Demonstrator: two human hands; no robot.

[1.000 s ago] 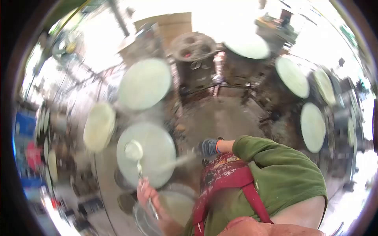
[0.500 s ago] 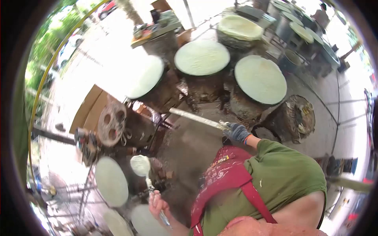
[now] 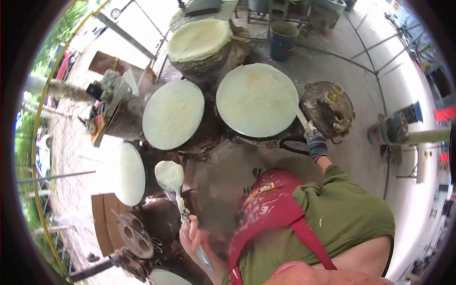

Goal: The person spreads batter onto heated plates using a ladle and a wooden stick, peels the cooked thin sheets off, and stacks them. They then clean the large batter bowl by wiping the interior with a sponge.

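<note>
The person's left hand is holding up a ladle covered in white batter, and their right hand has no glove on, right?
Not quite. The left hand does hold the batter-coated ladle, but the right hand wears a dark glove while it grips a long stick near the round pan. The head view shows it.

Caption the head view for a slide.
Left hand holds a batter-coated ladle; gloved right hand holds a stick at a round steaming sheet.

We wear an olive-green short-sleeved shirt under a dark red apron splattered with pale batter; our right hand has a blue-grey glove, our left hand is bare.
</note>
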